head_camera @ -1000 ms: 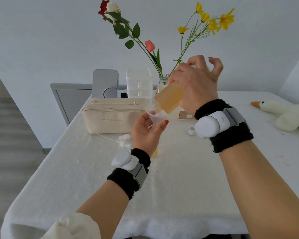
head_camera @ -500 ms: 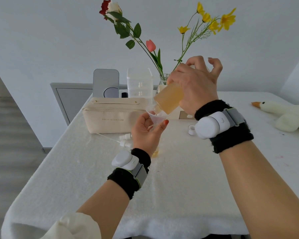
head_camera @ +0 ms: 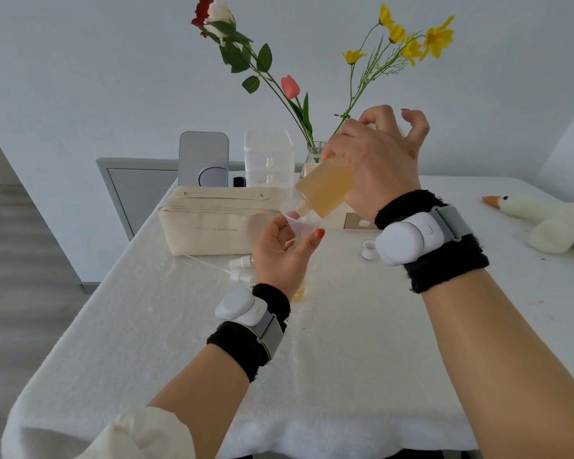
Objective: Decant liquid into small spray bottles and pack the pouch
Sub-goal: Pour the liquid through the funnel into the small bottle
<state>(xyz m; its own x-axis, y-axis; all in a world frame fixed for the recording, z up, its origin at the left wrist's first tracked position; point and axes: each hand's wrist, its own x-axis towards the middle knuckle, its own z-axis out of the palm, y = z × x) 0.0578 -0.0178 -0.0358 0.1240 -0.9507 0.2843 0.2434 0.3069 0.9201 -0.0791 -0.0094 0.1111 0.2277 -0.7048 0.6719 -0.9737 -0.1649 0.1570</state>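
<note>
Almost nothing has moved in the last second: both hands keep the same pose, and the amber bottle point(head_camera: 325, 188) is tipped as before, mouth down into the funnel point(head_camera: 299, 220).

The right hand point(head_camera: 378, 164) grasps the amber bottle by its base, with two fingers curled loose above it. The left hand point(head_camera: 279, 256) pinches the funnel between thumb and fingers. Under the heel of that hand shows a sliver of amber, the small bottle point(head_camera: 299, 293), mostly hidden by the palm.

Seen from the left hand:
- The cream pouch point(head_camera: 219, 223) stands close at 10 o'clock, zipped shut.
- Two white spray tops point(head_camera: 241, 268) lie on the cloth just beside it at 9 o'clock.
- A white cap point(head_camera: 367, 249) sits at 3 o'clock, just beside the right wrist.
- A cream box point(head_camera: 355, 221) stands behind the bottle at 2 o'clock.

Along the far edge, from 11 to 1 o'clock, stand a grey stand point(head_camera: 203, 159), a clear drawer unit point(head_camera: 268, 160) and a glass vase point(head_camera: 314, 154) of flowers. A plush goose point(head_camera: 544, 223) lies well apart near the right edge.

The table point(head_camera: 345, 359) has bare white cloth from 4 to 7 o'clock, between and below the forearms. Its left edge runs close beside the pouch, and its near edge falls away under the elbows.
</note>
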